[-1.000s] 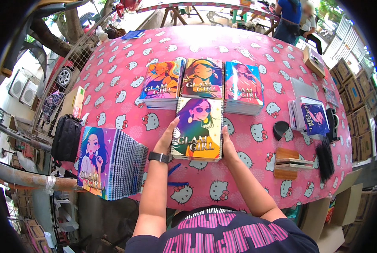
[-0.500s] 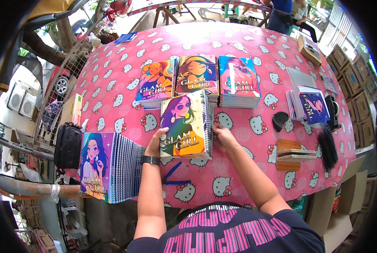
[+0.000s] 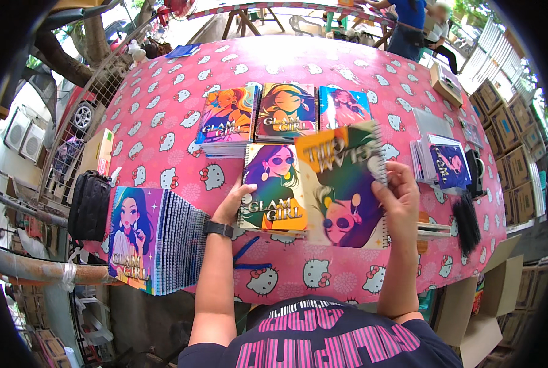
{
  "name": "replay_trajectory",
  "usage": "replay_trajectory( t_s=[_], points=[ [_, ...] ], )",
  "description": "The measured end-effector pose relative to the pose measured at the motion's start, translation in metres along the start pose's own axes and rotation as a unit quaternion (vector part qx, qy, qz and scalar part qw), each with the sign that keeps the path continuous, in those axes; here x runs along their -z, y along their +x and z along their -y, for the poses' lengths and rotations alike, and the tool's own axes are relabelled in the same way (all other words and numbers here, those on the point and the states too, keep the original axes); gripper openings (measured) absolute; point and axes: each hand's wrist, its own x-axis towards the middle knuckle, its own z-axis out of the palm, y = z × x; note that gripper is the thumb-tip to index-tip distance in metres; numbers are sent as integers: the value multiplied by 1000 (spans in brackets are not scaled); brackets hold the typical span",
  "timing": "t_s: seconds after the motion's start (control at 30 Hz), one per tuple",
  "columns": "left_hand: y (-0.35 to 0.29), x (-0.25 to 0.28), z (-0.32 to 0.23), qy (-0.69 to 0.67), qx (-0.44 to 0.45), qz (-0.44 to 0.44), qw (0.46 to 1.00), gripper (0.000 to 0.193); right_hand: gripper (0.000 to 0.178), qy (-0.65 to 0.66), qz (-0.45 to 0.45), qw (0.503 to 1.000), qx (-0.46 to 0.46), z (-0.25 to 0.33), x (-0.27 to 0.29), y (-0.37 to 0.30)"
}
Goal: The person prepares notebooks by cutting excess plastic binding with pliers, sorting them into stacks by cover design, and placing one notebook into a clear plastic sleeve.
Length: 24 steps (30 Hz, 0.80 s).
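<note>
My right hand [image 3: 400, 197] pinches the spiral-bound edge of a notebook [image 3: 347, 190], raised and turned so its cover picture stands upside down. Its left side overlaps a stack of like notebooks [image 3: 275, 184], whose top cover has a woman in round sunglasses on cream and orange. At the stack's left edge, my left hand [image 3: 232, 203] grips with the thumb on the cover. Behind lie three more notebook piles: one with an orange-haired figure [image 3: 226, 113], one with a yellow headband [image 3: 287, 110], and a blue one [image 3: 344, 107] partly covered by the raised notebook.
A long fanned row of spiral notebooks [image 3: 133, 236] lies at left, beside a black bag [image 3: 90, 205]. Blue strips [image 3: 249, 265] lie near me. At right are dark-blue-covered notebooks [image 3: 449, 164] and black bristles [image 3: 467, 224]. Cardboard boxes [image 3: 501, 153] stand beyond the pink table [image 3: 182, 132].
My right hand has moved right and up, lifting a notebook off the stack's side and turning it upside down. My left hand stays on the stack's left edge.
</note>
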Motion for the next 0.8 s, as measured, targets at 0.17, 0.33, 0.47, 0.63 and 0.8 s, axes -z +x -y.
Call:
replay_trajectory(
  t_s=[0.17,0.33,0.47,0.63,0.8],
  points=[
    [25,15,17,114,-127,-20,985,63,29,67,-31,996,-40,-61,-38,19],
    [15,-11,-4,-67,-78,20,995,58,60,-167,-15,983,-79,-171,-68,-2],
    [16,9,21,11,-97,8,995,62,72,182,89,958,-204,-151,-90,-26],
    [-4,-3,13,-191,79,23,978,59,75,216,70,949,-218,-167,-82,-38],
    [-12,-1,36,-155,-2,19,988,57,82,290,133,910,-266,-168,-77,-26]
  ],
)
